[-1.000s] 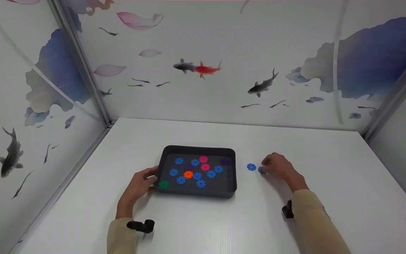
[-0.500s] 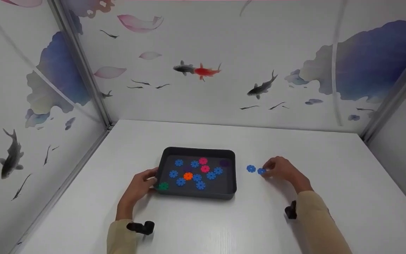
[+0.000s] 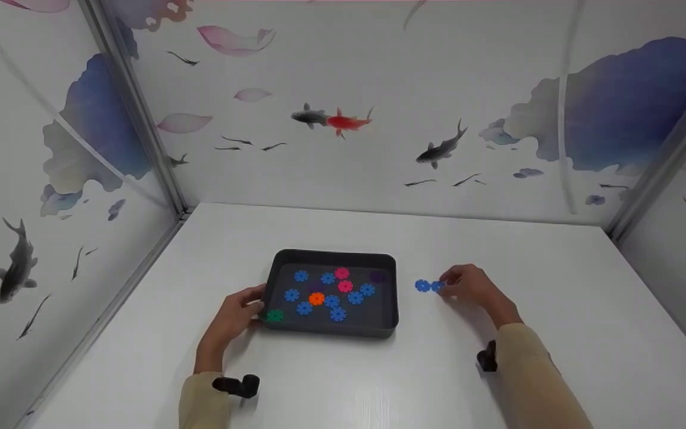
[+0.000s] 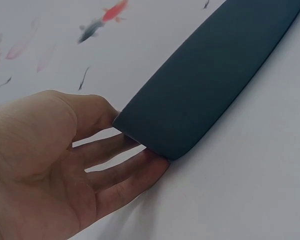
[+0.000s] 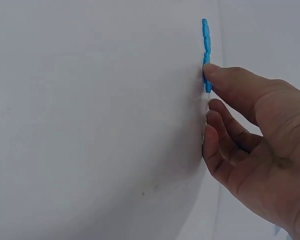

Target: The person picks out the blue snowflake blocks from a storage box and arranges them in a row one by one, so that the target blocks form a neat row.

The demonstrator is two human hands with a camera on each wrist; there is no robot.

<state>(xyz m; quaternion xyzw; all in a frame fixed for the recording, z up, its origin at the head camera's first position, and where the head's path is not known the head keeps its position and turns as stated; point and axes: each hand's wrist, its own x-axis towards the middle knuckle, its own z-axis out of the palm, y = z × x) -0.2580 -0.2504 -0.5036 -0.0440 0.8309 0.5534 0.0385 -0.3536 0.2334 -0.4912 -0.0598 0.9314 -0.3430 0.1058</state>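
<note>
Two blue discs [image 3: 422, 286], one against right fingers [image 3: 453, 274], one just beyond

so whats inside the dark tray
Eight blue discs, two pink discs, an orange disc, a green disc and dark purple discs. The tray directly beneath them is covered, so unseen.

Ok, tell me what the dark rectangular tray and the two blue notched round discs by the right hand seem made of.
Dark rectangular tray: smooth and matte, with evenly rounded corners; perhaps plastic, though coated metal is possible.
Two blue notched round discs: likely smooth moulded plastic, judging by their uniform colour and regular notches.
</note>
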